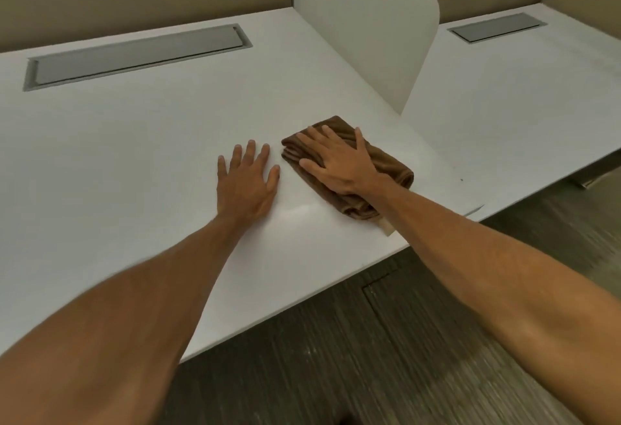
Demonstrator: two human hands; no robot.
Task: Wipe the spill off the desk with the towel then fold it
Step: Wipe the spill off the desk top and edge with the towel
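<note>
A brown towel [389, 164], folded into a thick pad, lies on the white desk [134, 142] near its front edge. My right hand [336, 162] presses flat on top of the towel with fingers spread, covering its middle. My left hand [247, 179] rests flat on the bare desk just left of the towel, fingers apart, holding nothing. A faint shiny smear [295, 211] shows on the desk between my left hand and the towel's near end. A pale tag sticks out beneath my right wrist.
A white divider panel [369, 38] stands upright behind the towel, splitting this desk from the neighbouring one [521, 95]. Grey cable-tray lids [134, 55] sit at the back of each desk. Dark wood-look floor [336, 340] lies below the front edge.
</note>
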